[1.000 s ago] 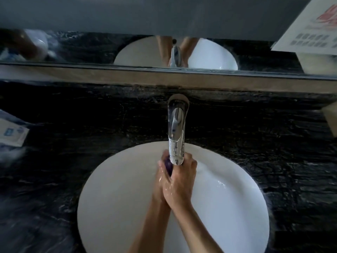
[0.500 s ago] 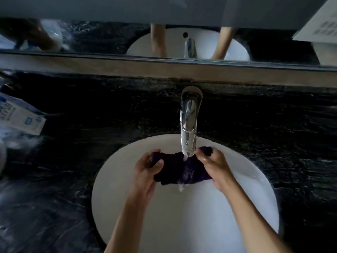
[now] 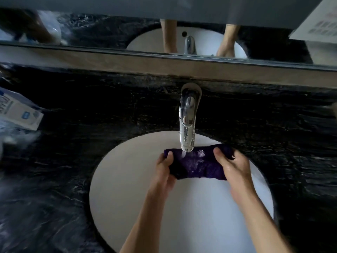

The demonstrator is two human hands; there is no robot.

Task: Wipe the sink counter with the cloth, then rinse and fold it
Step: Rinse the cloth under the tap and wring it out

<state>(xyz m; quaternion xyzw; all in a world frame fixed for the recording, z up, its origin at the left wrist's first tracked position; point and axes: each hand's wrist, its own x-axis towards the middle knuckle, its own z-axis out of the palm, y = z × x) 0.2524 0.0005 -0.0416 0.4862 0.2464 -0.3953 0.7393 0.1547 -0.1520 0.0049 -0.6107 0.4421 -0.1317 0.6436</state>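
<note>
Now our left hand (image 3: 164, 167) and right hand (image 3: 230, 166) each grip an end of the purple cloth (image 3: 198, 164) under the faucet (image 3: 187, 123) stream, over the basin (image 3: 127, 198); bunched folds may trap dirt, and splashes could rewet the tabletop (image 3: 91, 115).

Purple cloth (image 3: 198, 165) under running faucet (image 3: 187, 119) — left hand (image 3: 164, 167), right hand (image 3: 231, 167) gripping ends

Dim room. A mirror (image 3: 109, 24) runs above a pale ledge (image 3: 109, 63). A white box (image 3: 20, 110) lies far left.

Purple cloth (image 3: 198, 165), white sink (image 3: 131, 198), black veined counter (image 3: 91, 125).
</note>
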